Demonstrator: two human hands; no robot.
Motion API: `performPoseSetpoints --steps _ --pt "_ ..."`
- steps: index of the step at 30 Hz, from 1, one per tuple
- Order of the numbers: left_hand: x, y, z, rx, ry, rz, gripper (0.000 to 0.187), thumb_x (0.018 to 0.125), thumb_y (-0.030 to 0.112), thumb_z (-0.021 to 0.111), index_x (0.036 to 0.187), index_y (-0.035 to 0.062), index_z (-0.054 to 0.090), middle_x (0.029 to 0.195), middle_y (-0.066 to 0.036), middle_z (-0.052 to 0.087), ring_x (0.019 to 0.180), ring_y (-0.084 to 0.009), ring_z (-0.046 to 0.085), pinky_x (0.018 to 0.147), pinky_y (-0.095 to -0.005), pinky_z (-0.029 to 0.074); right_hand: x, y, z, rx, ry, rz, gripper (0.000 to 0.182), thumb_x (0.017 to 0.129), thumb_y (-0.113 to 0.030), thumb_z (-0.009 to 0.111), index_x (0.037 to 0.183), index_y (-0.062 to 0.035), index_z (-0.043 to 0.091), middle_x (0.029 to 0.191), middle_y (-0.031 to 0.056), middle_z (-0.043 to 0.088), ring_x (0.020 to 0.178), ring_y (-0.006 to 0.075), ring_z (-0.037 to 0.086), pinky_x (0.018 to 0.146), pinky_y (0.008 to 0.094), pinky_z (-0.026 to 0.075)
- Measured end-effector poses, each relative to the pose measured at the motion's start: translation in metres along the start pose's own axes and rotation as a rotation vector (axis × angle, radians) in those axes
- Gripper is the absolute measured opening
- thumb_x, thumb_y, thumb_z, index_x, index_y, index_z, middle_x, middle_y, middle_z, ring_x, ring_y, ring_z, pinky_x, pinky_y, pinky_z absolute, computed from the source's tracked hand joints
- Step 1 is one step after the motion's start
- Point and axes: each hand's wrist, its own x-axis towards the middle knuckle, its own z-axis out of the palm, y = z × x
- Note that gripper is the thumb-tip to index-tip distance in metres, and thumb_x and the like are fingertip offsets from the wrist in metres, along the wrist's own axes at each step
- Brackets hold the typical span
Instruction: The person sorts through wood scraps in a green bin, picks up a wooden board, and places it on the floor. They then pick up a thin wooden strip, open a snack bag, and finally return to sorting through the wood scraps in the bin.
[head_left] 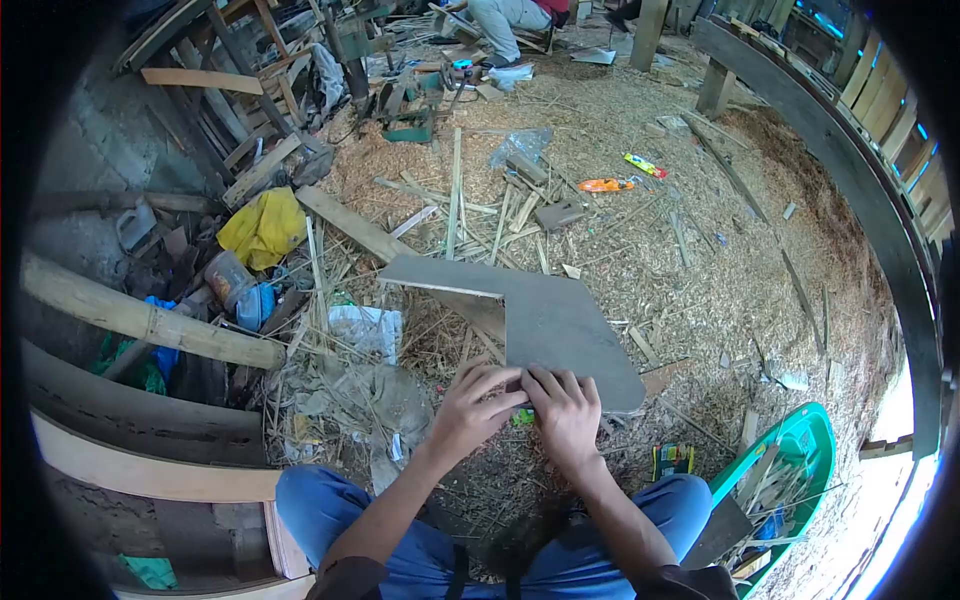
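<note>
In front of my knees is a flat grey-brown wooden board [560,325] with a square notch cut into its left side and angled right corners. My right hand [563,412] grips its near edge, fingers curled over the top. Close beside it, my left hand [477,410] is closed at the near corner by the notch, fingertips almost touching the right hand. The undersides of both hands are hidden, so a small thing between the left fingers cannot be ruled out.
A green plastic tub [822,440] with wood scraps stands at my right. On my left lie a bamboo pole [150,325], a yellow cloth [262,228] and a pale wooden frame [160,480]. Shavings and sticks cover the ground. Another person [500,25] crouches at the far end.
</note>
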Motion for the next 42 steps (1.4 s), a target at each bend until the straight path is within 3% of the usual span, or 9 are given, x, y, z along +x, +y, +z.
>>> performPoseSetpoints --steps 8,10,11,14,21,25,33,36,42 --pt "-0.01 0.002 -0.004 -0.07 -0.032 0.068 0.048 0.076 0.005 0.086 0.121 0.0109 0.069 0.139 -0.007 0.062 0.12 -0.0283 0.065 0.114 -0.0523 0.044 0.005 -0.002 -0.019 0.014 0.089 -0.108 0.037 0.076 -0.012 0.071 0.113 -0.0144 0.073 0.119 -0.0029 0.074 0.109 0.0168 0.067 0.094 0.0384 0.047" --pt "-0.01 0.012 -0.012 -0.461 0.19 -0.347 0.06 0.078 0.012 0.088 0.132 0.0092 0.061 0.145 -0.01 0.06 0.124 -0.0293 0.064 0.12 -0.0563 0.034 0.008 -0.002 -0.025 0.008 0.07 -0.131 0.039 0.076 -0.012 0.071 0.115 -0.0158 0.074 0.12 -0.0036 0.074 0.112 0.017 0.067 0.096 0.04 0.045" --pt "-0.005 0.012 -0.021 -0.461 0.19 -0.343 0.06 0.078 0.012 0.088 0.132 0.0092 0.061 0.145 -0.01 0.06 0.124 -0.0293 0.064 0.12 -0.0563 0.034 0.01 -0.001 -0.026 0.004 0.053 -0.15 0.041 0.076 -0.012 0.071 0.116 -0.0171 0.074 0.121 -0.0044 0.074 0.114 0.0172 0.067 0.099 0.0415 0.044" --pt "0.001 -0.005 -0.048 0.095 -0.058 -0.174 0.077 0.081 0.023 0.087 0.148 0.0097 0.051 0.153 -0.011 0.053 0.141 -0.0333 0.05 0.126 -0.0584 0.018 0.008 0.005 -0.028 0.027 0.063 -0.168 0.044 0.077 -0.012 0.07 0.12 -0.0214 0.074 0.121 -0.0062 0.074 0.122 0.0164 0.065 0.105 0.0445 0.038" --pt "-0.017 -0.027 -0.047 0.311 -0.079 -0.427 0.081 0.087 0.021 0.079 0.157 0.012 0.039 0.16 -0.017 0.038 0.153 -0.0378 0.029 0.128 -0.0576 0.015 0.003 0.008 -0.039 -0.126 0.265 -0.314 0.034 0.082 -0.02 0.066 0.115 -0.0267 0.075 0.12 -0.0104 0.075 0.127 0.0146 0.064 0.109 0.0446 0.027" --pt "-0.01 -0.031 -0.035 0.243 -0.046 -0.338 0.075 0.091 0.024 0.077 0.155 0.0094 0.041 0.161 -0.019 0.036 0.151 -0.0386 0.031 0.126 -0.0575 0.021 0.002 0.013 -0.046 -0.083 0.295 -0.311 0.027 0.087 -0.022 0.064 0.111 -0.0256 0.076 0.12 -0.0093 0.076 0.125 0.0177 0.065 0.107 0.0449 0.028" --pt "-0.009 -0.023 -0.018 0.149 0.003 -0.393 0.069 0.096 0.024 0.071 0.157 0.0119 0.04 0.162 -0.019 0.034 0.151 -0.0403 0.03 0.124 -0.0575 0.024 0.005 0.024 -0.019 0.578 0.379 0.061 0.02 0.086 -0.012 0.078 0.105 -0.0046 0.074 0.11 0.0062 0.075 0.115 0.0308 0.063 0.103 0.0466 0.04" --pt "-0.007 -0.025 -0.018 0.173 -0.009 -0.353 0.07 0.096 0.023 0.072 0.157 0.0129 0.04 0.163 -0.018 0.034 0.151 -0.0397 0.031 0.124 -0.0563 0.023 0.004 0.03 -0.02 0.714 0.318 0.221 0.026 0.09 -0.017 0.078 0.107 0.0022 0.073 0.117 0.0119 0.061 0.126 0.0339 0.051 0.108 0.047 0.039" --pt "-0.005 -0.029 -0.009 0.222 -0.104 -0.314 0.065 0.098 0.018 0.069 0.157 0.013 0.042 0.163 -0.013 0.038 0.152 -0.0322 0.032 0.126 -0.0561 0.02 0.001 0.036 -0.015 0.802 0.261 0.281 0.026 0.091 -0.019 0.079 0.107 0.0015 0.074 0.118 0.0112 0.057 0.134 0.0335 0.045 0.113 0.0484 0.035"
